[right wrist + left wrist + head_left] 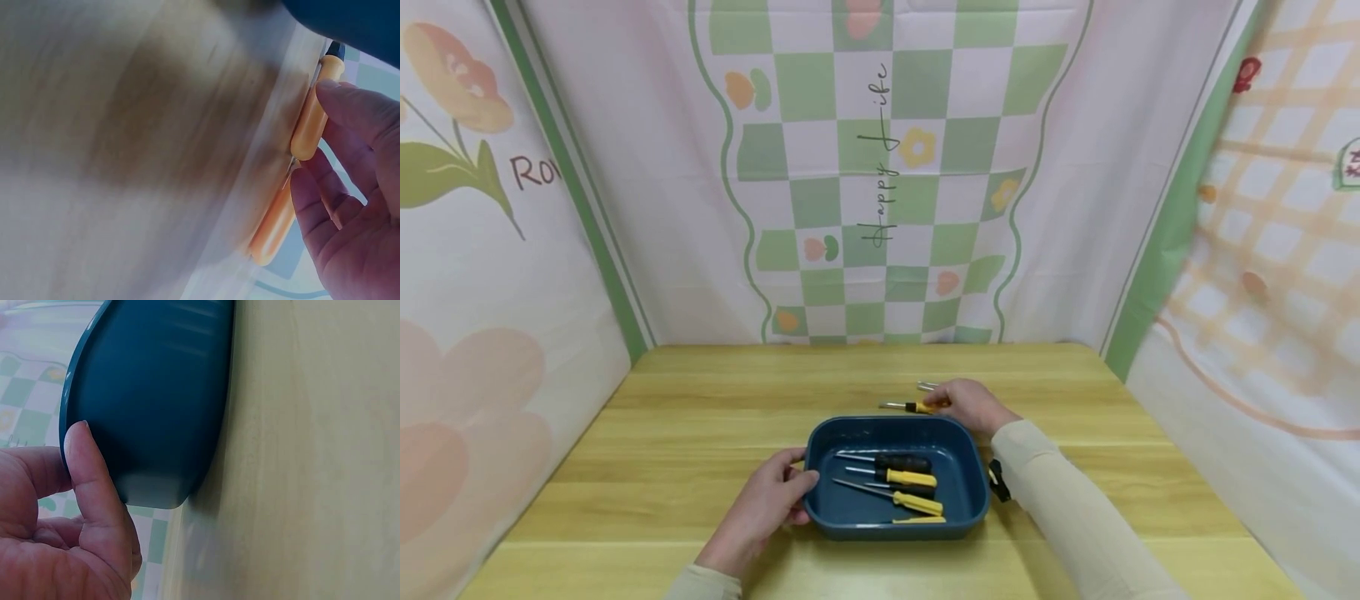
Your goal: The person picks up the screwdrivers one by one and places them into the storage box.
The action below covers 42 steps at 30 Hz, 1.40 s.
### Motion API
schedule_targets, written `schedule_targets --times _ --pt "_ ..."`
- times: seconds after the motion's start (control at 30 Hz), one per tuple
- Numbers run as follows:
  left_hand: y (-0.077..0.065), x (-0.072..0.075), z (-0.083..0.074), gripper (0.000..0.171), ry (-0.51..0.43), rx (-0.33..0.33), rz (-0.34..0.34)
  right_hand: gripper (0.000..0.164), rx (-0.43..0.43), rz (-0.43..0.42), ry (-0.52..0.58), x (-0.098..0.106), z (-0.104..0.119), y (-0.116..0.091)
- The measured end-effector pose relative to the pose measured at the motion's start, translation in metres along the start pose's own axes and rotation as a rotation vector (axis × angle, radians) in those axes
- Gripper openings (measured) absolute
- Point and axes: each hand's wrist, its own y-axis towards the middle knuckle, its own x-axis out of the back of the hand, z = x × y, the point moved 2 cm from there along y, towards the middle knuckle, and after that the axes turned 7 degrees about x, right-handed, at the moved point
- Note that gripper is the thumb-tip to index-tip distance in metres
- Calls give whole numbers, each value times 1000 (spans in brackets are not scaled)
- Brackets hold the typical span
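My left hand (769,497) grips the left end of a dark blue tray (895,531), its thumb over the rim. Inside the tray lie several screwdrivers, among them a black-handled screwdriver (904,462) and a yellow-handled screwdriver (917,503). Behind the tray's right back corner, my right hand (973,406) pinches the handle of a yellow-and-black screwdriver (917,407). In the right wrist view that handle (309,128) lies between thumb and fingers, low over the table. Another screwdriver's orange-yellow handle (275,225) is close to the fingertips; in the head view mostly its shaft (927,386) shows.
A light wooden table (700,433) lies under everything. A patterned curtain (880,167) closes off the back, with printed cloth at both sides. Next to the tray's right end is a black strap-like object (998,481) at the right wrist.
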Motion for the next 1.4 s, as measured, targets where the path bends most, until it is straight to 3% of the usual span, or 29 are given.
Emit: schedule_targets --times 0.43,1.13,1.4 --pt "0 1 -1 52 4 -1 3 22 -117 -3 57 -1 0 0" --pt "1 0 2 52 -23 -21 -10 19 -33 -11 56 1 3 -8" --pt "2 0 3 52 -22 -15 -12 22 -57 -37 79 8 7 -11"
